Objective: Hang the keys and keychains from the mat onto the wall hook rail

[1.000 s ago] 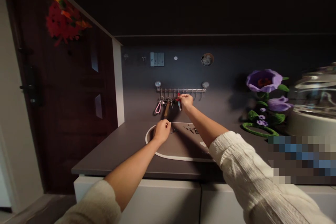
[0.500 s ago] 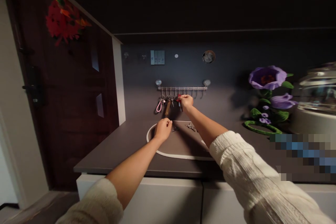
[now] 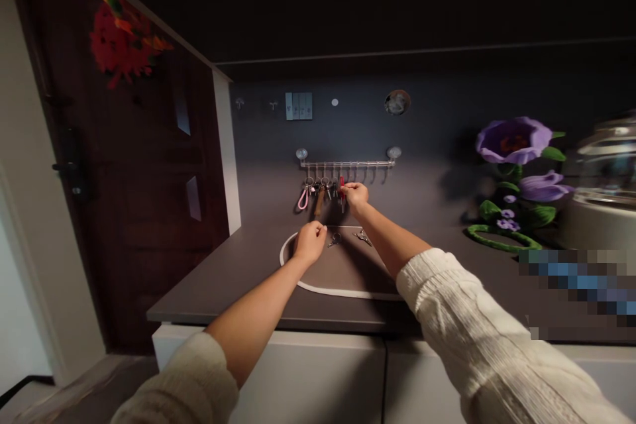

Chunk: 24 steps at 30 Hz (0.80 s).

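Observation:
My right hand (image 3: 356, 197) is raised to the hook rail (image 3: 348, 164) on the back wall. Its thumb and forefinger pinch a key with a red head (image 3: 342, 184), which points down below the hooks. Left of it hang a pink loop strap (image 3: 303, 199), a brown key fob (image 3: 320, 201) and several metal keys on rings. My left hand (image 3: 311, 243) hovers over the left part of the white-edged mat (image 3: 328, 292), fingers curled together, and nothing shows in them. Beside it lie a key on a ring (image 3: 335, 239) and a small bunch of keys (image 3: 363, 237).
Purple craft flowers (image 3: 514, 140) with a green ring base stand on the counter (image 3: 213, 271) to the right, near a glass-topped white container (image 3: 603, 212). A dark shelf (image 3: 377, 6) overhangs the counter. At left is a dark red door (image 3: 144, 212). Bare hooks fill the rail's right half.
The red-headed key now shows more fully and hangs straighter, with my right fingers slightly to its right. My left hand has stayed over the mat. The view has shifted slightly.

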Tool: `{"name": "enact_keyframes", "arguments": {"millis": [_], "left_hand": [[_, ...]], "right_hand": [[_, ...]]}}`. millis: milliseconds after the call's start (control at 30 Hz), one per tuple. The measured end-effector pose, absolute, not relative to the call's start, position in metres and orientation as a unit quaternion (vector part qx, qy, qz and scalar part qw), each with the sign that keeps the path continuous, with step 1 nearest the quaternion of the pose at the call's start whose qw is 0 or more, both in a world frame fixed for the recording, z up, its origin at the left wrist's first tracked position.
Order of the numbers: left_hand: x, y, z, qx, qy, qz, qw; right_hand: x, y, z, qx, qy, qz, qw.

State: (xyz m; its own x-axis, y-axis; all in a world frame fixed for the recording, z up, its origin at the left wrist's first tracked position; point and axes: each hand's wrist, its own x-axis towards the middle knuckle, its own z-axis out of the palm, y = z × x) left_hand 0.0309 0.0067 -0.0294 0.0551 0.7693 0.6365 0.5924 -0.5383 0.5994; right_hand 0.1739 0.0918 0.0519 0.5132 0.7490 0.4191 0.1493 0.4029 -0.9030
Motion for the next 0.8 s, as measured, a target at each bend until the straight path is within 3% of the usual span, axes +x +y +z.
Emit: {"name": "enact_keyframes", "arguments": {"millis": [400, 600, 800], "left_hand": [[0.03, 0.006, -0.03, 0.739, 0.477, 0.463, 0.104], [0.029, 0.01, -0.032, 0.76, 0.48, 0.424, 0.105], [0.028, 0.008, -0.031, 0.759, 0.49, 0.41, 0.128]], "right_hand": [[0.179, 0.045, 0.039, -0.459, -0.463, 0.299, 0.697], [0.18, 0.013, 0.01, -0.501, -0.507, 0.343, 0.611], [0.186, 0.001, -0.014, -0.578, -0.626, 0.214, 0.478]]}}
